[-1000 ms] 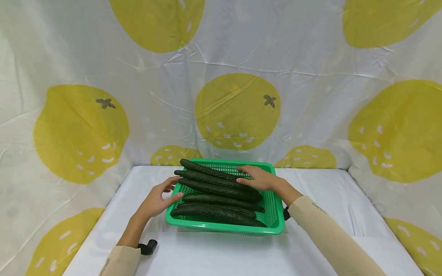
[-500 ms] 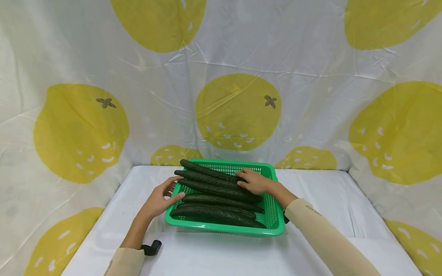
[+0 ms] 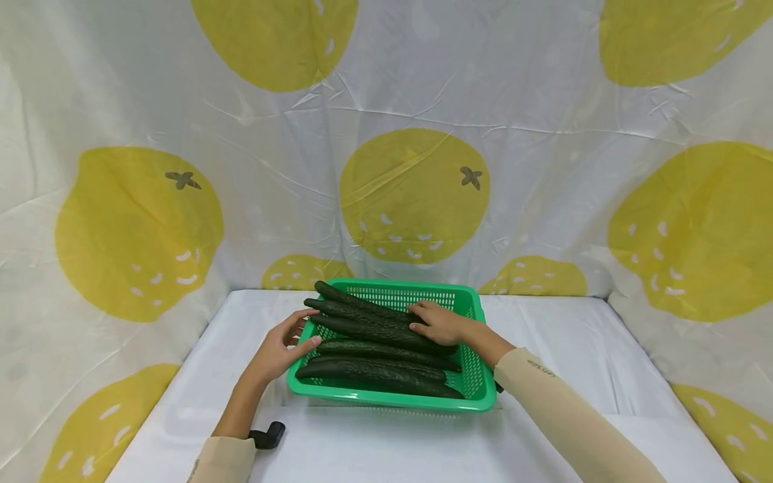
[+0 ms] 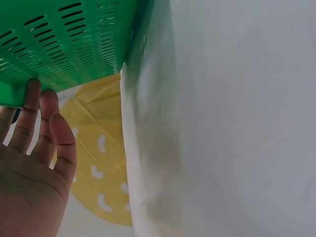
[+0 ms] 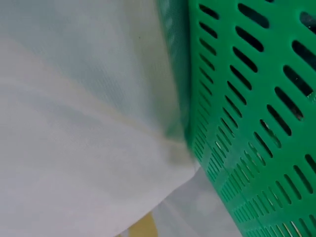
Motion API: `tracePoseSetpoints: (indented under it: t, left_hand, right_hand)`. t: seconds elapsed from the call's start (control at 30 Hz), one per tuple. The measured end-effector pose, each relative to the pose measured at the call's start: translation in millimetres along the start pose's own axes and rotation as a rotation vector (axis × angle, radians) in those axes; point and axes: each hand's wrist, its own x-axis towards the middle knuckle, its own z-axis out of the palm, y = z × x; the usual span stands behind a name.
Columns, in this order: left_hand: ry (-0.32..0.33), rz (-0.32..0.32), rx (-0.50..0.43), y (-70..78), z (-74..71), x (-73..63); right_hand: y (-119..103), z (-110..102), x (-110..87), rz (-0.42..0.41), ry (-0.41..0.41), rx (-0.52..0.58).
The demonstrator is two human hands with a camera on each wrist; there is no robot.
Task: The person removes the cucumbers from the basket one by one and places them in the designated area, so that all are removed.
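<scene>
Nearest are two tan sleeves and a black wrist device over the white worktop. Beyond sits a green slotted basket, three near cucumbers lying inside it. The left hand has a loose, spread grip at the basket's left rim. Farther back, the right hand hides part of three far cucumbers, their left tips crossing the rim; its grip curls over them, thumb on the near side. Lemon-printed cloth hangs behind.
</scene>
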Motion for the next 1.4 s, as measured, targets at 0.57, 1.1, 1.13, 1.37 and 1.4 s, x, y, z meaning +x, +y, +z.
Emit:
tracePoseSetpoints:
  t: [0.57,1.1,1.13,1.37,1.4]
  left_hand:
    - [0.003,-0.013,-0.023,-2.2,2.2,-0.6]
    - [0.009,-0.004,-0.025,-3.1,1.8,-1.4]
    - [0.011,-0.007,-0.023,-2.8,1.7,-1.5]
    - [0.014,-0.025,-0.017,-0.6,0.5,-0.9]
    - [0.01,-0.033,-0.018,0.1,0.3,-0.9]
  right_hand:
    - [2.1,2.9,2.8,0.025,-0.041,0.054]
    - [1.2,2.1,5.2,0.06,0.049,0.118]
    - [0.7,1.7,5.2,0.06,0.061,0.135]
    - [-2.0,0.0,4.3,0.069,0.12,0.179]
    - [-2.0,-0.2,3.9,0.062,0.128,0.175]
